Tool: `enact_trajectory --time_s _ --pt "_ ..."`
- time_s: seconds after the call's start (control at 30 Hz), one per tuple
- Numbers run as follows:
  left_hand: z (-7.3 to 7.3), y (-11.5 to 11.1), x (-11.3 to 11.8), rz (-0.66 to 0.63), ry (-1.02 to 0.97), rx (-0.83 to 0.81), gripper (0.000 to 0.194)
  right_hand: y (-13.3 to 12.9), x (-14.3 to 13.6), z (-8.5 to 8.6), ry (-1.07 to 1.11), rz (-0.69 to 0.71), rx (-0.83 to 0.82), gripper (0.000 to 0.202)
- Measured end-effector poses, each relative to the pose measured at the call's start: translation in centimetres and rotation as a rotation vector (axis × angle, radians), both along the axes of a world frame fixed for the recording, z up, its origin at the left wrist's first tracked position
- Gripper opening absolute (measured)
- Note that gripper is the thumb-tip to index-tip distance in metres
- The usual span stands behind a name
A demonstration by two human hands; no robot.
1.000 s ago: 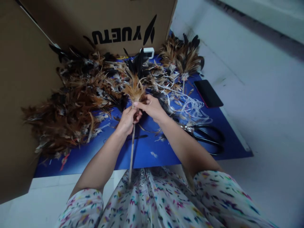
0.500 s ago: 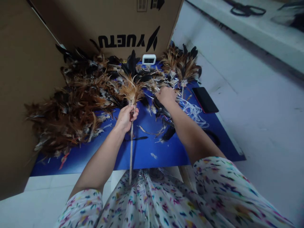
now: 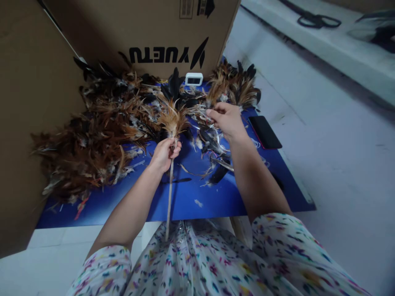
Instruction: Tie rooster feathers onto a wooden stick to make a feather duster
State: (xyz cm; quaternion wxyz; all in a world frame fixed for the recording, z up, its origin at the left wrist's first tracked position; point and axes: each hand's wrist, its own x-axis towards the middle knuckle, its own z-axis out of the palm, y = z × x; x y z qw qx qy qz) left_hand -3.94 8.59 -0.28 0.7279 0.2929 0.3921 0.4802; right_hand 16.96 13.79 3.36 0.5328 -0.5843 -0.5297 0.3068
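My left hand (image 3: 163, 155) is closed round the thin stick of a feather duster (image 3: 173, 120), just below its feathers. Tan feathers fan out at the top with black ones above them, and the bare stick (image 3: 170, 193) runs down past the table edge toward my lap. Over the loose feathers to the right, my right hand (image 3: 230, 120) has its thumb and fingertips pinched together. What looks like a brown feather (image 3: 212, 98) rises from that pinch, partly merging with the feathers behind. Loose dark feathers (image 3: 211, 139) lie below the right hand.
A big heap of brown feathers (image 3: 89, 144) covers the left of the blue table (image 3: 191, 201). More feather bunches (image 3: 243, 88) stand at the back right. A phone (image 3: 265, 131), a small white display device (image 3: 194, 79) and a cardboard box (image 3: 166, 24) border the work area.
My right hand has lifted and shifted slightly right from the loose feathers, its fingertips now pinched at a brown feather. My left hand keeps the duster in nearly the same place.
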Motion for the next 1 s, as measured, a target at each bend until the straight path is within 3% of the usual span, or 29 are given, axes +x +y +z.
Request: enact_trajectory --time_s 0.17,0.37,0.57,1.0 --pt "0.0 0.0 0.1 -0.04 -0.056 -0.011 0.019 -3.6 -1.6 1.5 0.313 0.158 -0.075 0.027" --pt "-0.1 -0.2 0.2 -0.067 -0.046 -0.008 0.016 -5.9 -4.1 -0.5 0.41 0.286 -0.233 0.025" --pt "-0.3 -0.4 0.3 -0.137 -0.048 0.024 0.013 -5.8 -5.2 -2.0 0.39 0.266 -0.288 0.022" --pt "0.4 -1.0 0.6 -0.186 -0.03 -0.013 0.011 -6.2 -6.2 -1.4 0.32 0.192 -0.335 0.023"
